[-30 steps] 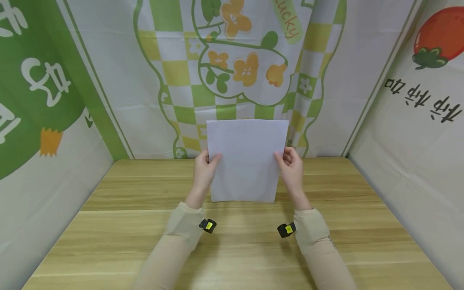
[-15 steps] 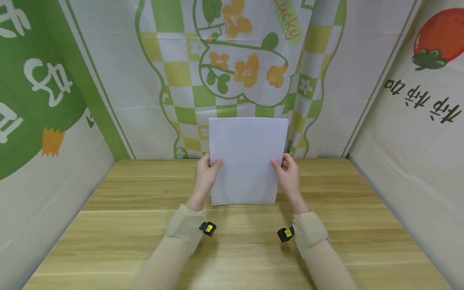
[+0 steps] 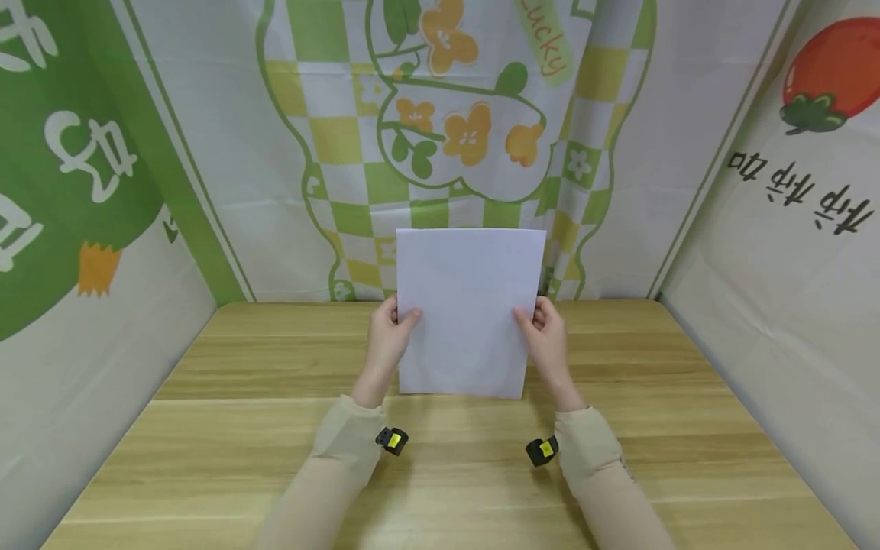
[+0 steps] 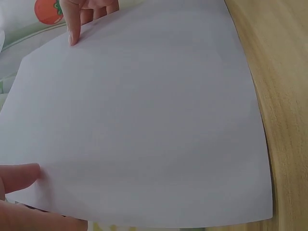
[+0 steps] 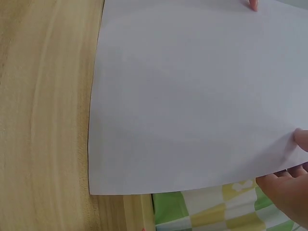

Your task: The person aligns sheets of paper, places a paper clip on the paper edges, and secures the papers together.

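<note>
Paper, one plain white rectangular sheet [image 3: 467, 305] as far as the views show, is held up at the middle of the scene, portrait-wise, above the wood-grain tabletop [image 3: 619, 458] and before the checked backdrop curtain [image 3: 330, 137]. Its face has a faint bluish-grey cast with soft shading near the thumbs; in the wrist views its edges bow gently. Whether its lower edge touches the wood cannot be told. The left hand [image 3: 388, 336] pinches the left edge and the right hand [image 3: 546, 336] the right edge, thumbs on the near face and fingers partly hidden behind. The hands are apart, with the sheet between them.

The sheet blocks part of the curtain's green, yellow and white squares and some of the table. Orange flowers [image 3: 467, 134] and the word "Lucky" [image 3: 545, 42] are printed higher up. A green-and-white cloth [image 3: 69, 252] hangs at the left; the right cloth [image 3: 777, 290] bears a tomato print [image 3: 832, 69] and dark characters [image 3: 800, 187]. Beige sleeves [image 3: 349, 443] cover the forearms, a black wrist device [image 3: 393, 441] beside the left cuff and another at the right.
</note>
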`<state>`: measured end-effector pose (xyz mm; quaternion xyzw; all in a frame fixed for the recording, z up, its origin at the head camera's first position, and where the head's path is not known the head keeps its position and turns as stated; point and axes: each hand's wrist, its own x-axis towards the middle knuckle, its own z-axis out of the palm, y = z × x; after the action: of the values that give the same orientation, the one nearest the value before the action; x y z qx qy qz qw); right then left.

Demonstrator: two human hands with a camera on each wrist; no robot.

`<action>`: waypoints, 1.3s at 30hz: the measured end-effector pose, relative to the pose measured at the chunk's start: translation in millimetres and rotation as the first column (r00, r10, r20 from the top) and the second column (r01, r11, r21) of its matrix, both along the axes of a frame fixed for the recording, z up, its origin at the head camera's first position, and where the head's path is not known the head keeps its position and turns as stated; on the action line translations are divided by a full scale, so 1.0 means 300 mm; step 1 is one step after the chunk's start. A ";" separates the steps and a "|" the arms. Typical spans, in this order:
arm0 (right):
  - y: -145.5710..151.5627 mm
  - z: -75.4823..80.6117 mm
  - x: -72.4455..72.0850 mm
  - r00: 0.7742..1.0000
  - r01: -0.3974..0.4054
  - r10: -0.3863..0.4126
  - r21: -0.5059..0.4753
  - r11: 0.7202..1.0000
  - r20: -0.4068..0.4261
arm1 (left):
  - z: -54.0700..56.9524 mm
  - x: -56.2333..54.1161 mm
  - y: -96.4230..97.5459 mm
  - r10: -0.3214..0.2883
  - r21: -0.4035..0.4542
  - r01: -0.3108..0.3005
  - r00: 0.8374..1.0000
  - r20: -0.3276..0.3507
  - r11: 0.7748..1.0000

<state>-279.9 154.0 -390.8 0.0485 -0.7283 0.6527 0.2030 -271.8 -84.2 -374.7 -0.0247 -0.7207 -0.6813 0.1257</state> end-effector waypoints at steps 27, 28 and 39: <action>0.004 0.005 0.012 1.000 -0.001 0.000 0.023 1.000 0.027 | 0.009 0.017 0.001 0.026 -0.027 -0.026 1.000 0.005 0.999; 0.005 0.004 0.011 0.999 0.002 -0.002 0.021 1.000 0.032 | 0.008 0.016 0.002 0.028 -0.027 -0.028 1.000 0.005 0.999; 0.010 0.000 0.010 0.998 -0.007 0.005 0.026 1.000 0.068 | 0.004 0.002 -0.009 0.031 -0.008 -0.031 0.999 0.041 0.999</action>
<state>-276.8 157.0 -390.7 0.0309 -0.7430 0.6451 0.1755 -271.3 -86.8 -373.6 0.0000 -0.7260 -0.6769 0.1214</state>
